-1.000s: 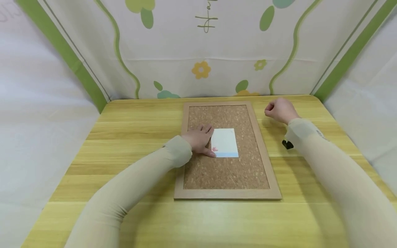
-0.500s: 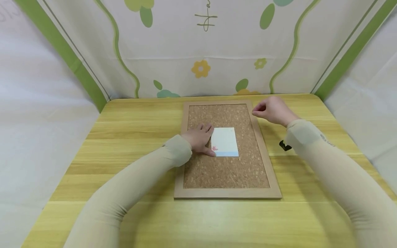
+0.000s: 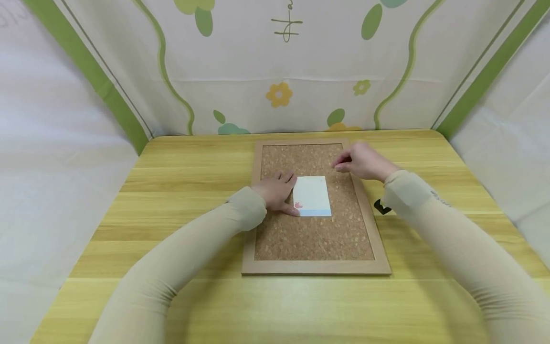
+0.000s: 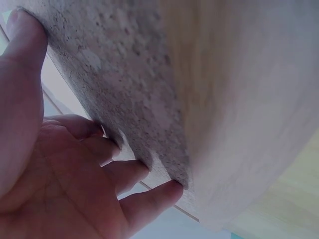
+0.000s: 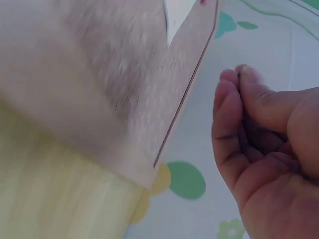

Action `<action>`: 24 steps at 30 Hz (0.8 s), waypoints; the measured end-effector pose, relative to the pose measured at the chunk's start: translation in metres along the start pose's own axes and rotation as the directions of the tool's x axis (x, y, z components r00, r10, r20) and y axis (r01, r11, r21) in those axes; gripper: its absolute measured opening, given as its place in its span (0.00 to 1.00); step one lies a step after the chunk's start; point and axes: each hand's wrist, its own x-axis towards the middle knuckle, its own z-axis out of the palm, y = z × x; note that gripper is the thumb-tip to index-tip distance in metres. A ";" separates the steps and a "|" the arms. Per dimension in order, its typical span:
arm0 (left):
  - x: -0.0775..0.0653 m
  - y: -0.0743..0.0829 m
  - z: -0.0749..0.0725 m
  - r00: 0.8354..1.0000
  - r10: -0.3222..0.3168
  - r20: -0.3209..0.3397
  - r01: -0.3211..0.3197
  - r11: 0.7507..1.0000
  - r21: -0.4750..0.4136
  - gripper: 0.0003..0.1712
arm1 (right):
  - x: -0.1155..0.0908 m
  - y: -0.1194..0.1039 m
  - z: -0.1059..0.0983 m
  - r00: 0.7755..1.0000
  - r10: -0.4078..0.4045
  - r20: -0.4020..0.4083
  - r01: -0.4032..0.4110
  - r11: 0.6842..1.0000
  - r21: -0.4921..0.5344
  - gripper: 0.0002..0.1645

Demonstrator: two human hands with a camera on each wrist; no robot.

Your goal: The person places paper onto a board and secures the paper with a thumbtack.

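A white note card (image 3: 311,193) with a blue strip and a small pink print lies on a wood-framed cork board (image 3: 318,241). My left hand (image 3: 276,193) rests on the board with fingers spread, its thumb tip on the card's lower left corner. In the left wrist view the fingertips of that hand (image 4: 75,169) touch the cork (image 4: 114,64). Over the board's upper right part, my right hand (image 3: 365,161) has its thumb and index finger pinched together. The right wrist view shows a tiny dark thing (image 5: 239,73) between these fingertips, mostly hidden, kind unclear.
The board lies on a wooden table (image 3: 275,306). A printed cloth (image 3: 240,62) hangs along the table's far edge, with white cloth (image 3: 56,191) at the sides. A small black piece (image 3: 381,207) shows under the right wrist.
My right hand has moved left from beside the board to above its upper right part, near the card, fingertips still pinched. The left hand and card have stayed put.
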 end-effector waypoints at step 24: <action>0.000 0.004 0.002 1.000 -0.004 -0.020 0.004 1.000 0.005 0.67 | 0.047 -0.025 0.034 0.944 0.186 0.271 -0.218 0.971 0.093 0.10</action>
